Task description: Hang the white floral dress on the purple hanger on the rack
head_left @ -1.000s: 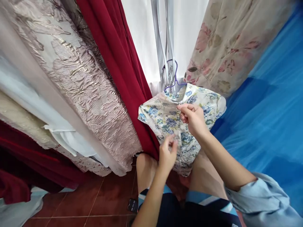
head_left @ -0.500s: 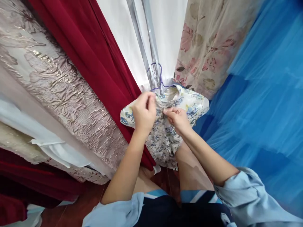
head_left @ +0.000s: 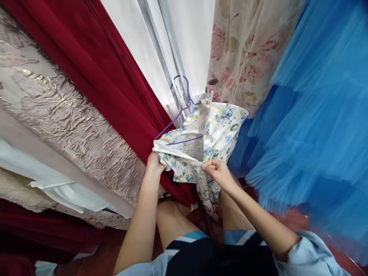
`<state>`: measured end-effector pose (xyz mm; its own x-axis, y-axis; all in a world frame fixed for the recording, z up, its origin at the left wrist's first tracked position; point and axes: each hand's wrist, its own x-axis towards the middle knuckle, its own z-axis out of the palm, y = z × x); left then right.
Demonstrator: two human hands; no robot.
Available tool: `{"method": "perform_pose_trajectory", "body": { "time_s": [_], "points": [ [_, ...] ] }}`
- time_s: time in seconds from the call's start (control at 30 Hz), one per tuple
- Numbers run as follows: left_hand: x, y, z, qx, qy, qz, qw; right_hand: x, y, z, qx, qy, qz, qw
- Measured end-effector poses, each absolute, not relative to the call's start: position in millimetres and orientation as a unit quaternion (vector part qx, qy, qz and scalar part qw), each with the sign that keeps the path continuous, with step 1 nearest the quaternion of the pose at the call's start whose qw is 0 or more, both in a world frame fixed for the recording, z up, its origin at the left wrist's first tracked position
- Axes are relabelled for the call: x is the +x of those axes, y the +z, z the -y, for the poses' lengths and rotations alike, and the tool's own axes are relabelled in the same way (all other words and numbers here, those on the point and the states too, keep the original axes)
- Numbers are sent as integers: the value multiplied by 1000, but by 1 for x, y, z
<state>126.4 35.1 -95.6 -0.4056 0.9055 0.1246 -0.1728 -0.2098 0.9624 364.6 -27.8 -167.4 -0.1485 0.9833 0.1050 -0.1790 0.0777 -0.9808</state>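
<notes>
Handling a light, soft floral top [head_left: 217, 134] between two hands

The work is walled in by hung cloth: layered blue tulle [head_left: 310, 126] on the right, crimson cloth [head_left: 115, 96] and embossed pink fabric [head_left: 69, 103] on the left, white cloth [head_left: 192, 42] and flower-printed beige cloth [head_left: 247, 53] at the far side. A reddish floor [head_left: 97, 262] is partly shown below.

The top is held spread in the air, just beyond the knees [head_left: 169, 218], its front parted. Little weight and an easily creased, limp cloth should be expected; slipping seems unlikely, but thin seams could be strained by a hard tug. It is best taken by the firmer white edges of the opening. A purple hanger [head_left: 171, 121] is lodged within, one arm bared on the left.

The left shoulder edge is clamped in the left hand [head_left: 155, 164], fingers partly hidden. The opening's near end is pinched by the right hand [head_left: 220, 174]; whether a fastener is there cannot be told.
</notes>
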Motion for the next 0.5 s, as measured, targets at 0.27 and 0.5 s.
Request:
{"method": "perform_pose_trajectory", "body": {
  "time_s": [0.27,0.5],
  "points": [
    [152,-102,-8,498,529,-570,382,374,-177,29,-456,430,591,508],
    [218,-76,32,724,460,-392,331,357,-153,16,-332,395,689,509]
  ]
}}
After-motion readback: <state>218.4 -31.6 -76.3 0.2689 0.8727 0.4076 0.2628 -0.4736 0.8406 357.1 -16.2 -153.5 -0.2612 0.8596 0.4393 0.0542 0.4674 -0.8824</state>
